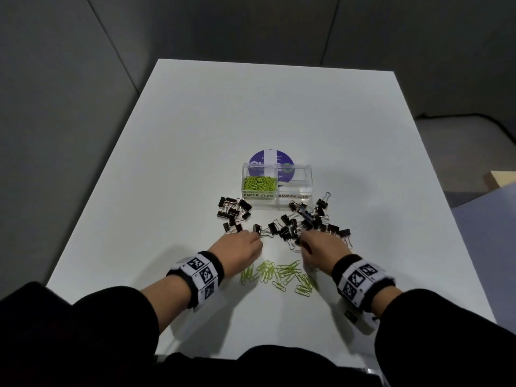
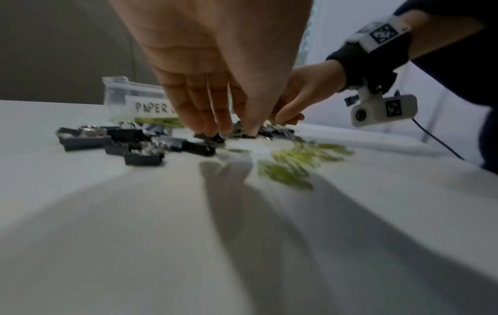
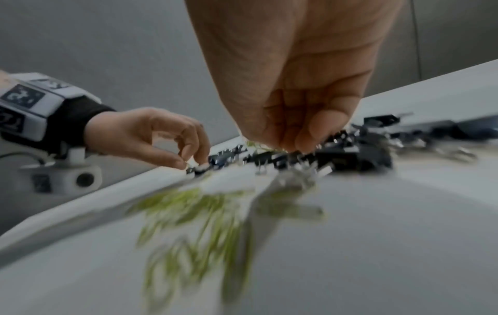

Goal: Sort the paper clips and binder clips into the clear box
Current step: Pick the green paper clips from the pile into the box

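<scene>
The clear box (image 1: 305, 174) has two labelled halves. Green paper clips (image 1: 259, 183) fill the left half; the right half holds nothing. Black binder clips lie in a left pile (image 1: 233, 212) and a right pile (image 1: 311, 219) before it. My left hand (image 1: 258, 238) pinches a lone binder clip (image 1: 256, 228) between thumb and finger, as the right wrist view shows (image 3: 195, 165). My right hand (image 1: 303, 240) has its curled, bunched fingertips (image 3: 301, 140) on a binder clip at the near edge of the right pile. Loose green paper clips (image 1: 279, 275) lie under both wrists.
A purple round disc (image 1: 257, 160) lies behind the box on the white table (image 1: 195, 121). The table's right edge runs close to the right pile, with a beige object (image 1: 499, 180) beyond it. Both wrist views are blurred.
</scene>
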